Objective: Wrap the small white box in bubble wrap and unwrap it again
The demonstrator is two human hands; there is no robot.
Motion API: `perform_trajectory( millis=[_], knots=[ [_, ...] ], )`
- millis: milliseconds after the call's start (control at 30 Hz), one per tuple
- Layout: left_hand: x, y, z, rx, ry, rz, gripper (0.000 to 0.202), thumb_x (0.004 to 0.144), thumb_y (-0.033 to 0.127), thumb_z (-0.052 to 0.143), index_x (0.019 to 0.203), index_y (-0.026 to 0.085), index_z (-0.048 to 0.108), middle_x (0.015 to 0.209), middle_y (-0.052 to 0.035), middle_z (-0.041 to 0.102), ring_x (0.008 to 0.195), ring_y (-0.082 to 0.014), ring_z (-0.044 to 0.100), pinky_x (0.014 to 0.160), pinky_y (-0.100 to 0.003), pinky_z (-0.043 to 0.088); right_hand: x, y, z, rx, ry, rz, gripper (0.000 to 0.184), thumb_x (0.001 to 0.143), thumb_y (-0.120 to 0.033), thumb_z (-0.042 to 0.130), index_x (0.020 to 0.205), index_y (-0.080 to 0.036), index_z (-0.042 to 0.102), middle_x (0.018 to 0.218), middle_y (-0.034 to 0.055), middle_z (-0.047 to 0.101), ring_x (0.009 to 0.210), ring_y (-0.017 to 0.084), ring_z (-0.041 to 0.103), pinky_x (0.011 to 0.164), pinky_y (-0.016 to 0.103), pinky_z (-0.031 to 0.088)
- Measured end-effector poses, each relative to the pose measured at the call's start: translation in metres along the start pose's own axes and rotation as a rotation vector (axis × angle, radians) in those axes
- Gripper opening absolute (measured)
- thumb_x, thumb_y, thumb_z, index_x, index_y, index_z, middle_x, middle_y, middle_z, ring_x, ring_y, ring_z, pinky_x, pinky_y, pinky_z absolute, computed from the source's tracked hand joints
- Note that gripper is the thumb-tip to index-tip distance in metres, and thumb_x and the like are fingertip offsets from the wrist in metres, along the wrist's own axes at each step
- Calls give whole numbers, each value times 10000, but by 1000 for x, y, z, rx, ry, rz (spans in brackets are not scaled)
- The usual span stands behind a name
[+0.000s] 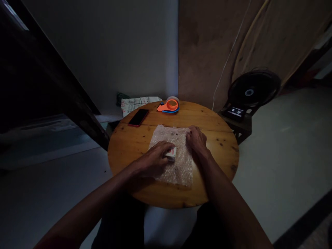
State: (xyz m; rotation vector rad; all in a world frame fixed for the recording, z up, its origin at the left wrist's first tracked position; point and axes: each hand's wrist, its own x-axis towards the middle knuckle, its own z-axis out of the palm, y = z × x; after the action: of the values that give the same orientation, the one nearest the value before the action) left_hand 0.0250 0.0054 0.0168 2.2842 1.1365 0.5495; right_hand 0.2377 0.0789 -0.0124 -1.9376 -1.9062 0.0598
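Observation:
A sheet of bubble wrap (178,173) lies flat on a round wooden table (218,138). On top of it, near the middle, is a small white box (171,154) with red print. My left hand (157,157) grips this box from the left, its fingers partly covering it. At the sheet's upper right edge, my right hand (197,138) has its fingers curled on the bubble wrap. The fingertips of that hand are partly hidden.
An orange and blue tape dispenser (169,105) stands at the table's far edge. Left of it lies a phone (138,117) with a red edge. Behind is a printed white bag (140,103). A black fan (251,90) stands beyond the table on the right.

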Motion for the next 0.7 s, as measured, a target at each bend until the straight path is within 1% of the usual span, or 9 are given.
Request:
perform_trajectory(
  millis=[100, 200, 300, 367, 400, 467, 533, 600, 700],
  knots=[
    [-3, -2, 0, -2, 2, 25, 598, 727, 83, 522, 1298, 250, 463, 1276, -55, 524, 1182, -194, 492, 1034, -364, 411, 0, -1, -1, 2, -15, 11, 299, 866, -257, 467, 1146, -209, 560, 1120, 81, 618, 998, 218, 570, 820, 297, 410],
    [-12, -5, -7, -17, 52, 64, 646, 757, 82, 504, 1369, 247, 382, 1366, -69, 457, 1271, -185, 431, 1088, -369, 362, -1, -1, -1, 17, -16, 7, 297, 868, -256, 456, 1142, -208, 559, 1117, 82, 616, 1020, 224, 559, 841, 305, 402],
    [-31, -4, -17, -6, 116, 63, 526, 797, 114, 493, 1308, 229, 444, 1312, -80, 499, 1218, -187, 482, 1044, -375, 406, 0, -2, -1, 14, -18, 9, 293, 867, -255, 457, 1139, -209, 554, 1120, 81, 617, 1014, 224, 559, 829, 302, 398],
    [-49, 2, -18, 66, 140, 56, 449, 800, 146, 513, 1243, 220, 496, 1256, -85, 536, 1183, -210, 500, 1022, -405, 416, 0, -2, -1, 8, -16, 6, 281, 870, -258, 450, 1125, -198, 553, 1108, 92, 622, 1001, 227, 563, 809, 301, 396],
    [-58, 7, -15, 117, 151, 63, 409, 794, 162, 528, 1200, 218, 525, 1226, -85, 554, 1164, -221, 507, 1018, -424, 411, 0, -3, -1, 8, -12, 4, 275, 875, -258, 439, 1117, -190, 552, 1097, 98, 625, 993, 229, 564, 799, 302, 395],
    [-75, 16, -5, 226, 130, 85, 379, 782, 211, 569, 1161, 216, 548, 1227, -87, 556, 1181, -251, 481, 1044, -469, 368, 0, -3, -1, 15, -1, -4, 277, 885, -251, 412, 1117, -178, 545, 1078, 106, 632, 974, 229, 568, 782, 302, 390],
    [-86, 24, 10, 308, 124, 139, 349, 777, 246, 587, 1124, 213, 565, 1226, -86, 561, 1210, -275, 446, 1095, -522, 279, 0, -4, -2, 20, 14, -10, 286, 887, -241, 399, 1130, -172, 535, 1072, 108, 638, 951, 226, 573, 766, 301, 382],
    [-90, 27, 23, 371, 131, 141, 326, 799, 254, 571, 1123, 217, 566, 1223, -80, 565, 1224, -280, 424, 1119, -554, 208, -1, -4, -2, 23, 23, -12, 284, 882, -236, 404, 1126, -168, 532, 1070, 110, 641, 934, 224, 575, 750, 301, 375],
    [-85, 27, 30, 419, 116, 104, 306, 822, 222, 536, 1126, 206, 560, 1188, -81, 574, 1204, -270, 432, 1124, -549, 192, -2, -5, -4, 36, 25, 2, 252, 879, -241, 408, 1075, -167, 547, 1043, 113, 646, 912, 223, 574, 735, 301, 370]
  ],
)
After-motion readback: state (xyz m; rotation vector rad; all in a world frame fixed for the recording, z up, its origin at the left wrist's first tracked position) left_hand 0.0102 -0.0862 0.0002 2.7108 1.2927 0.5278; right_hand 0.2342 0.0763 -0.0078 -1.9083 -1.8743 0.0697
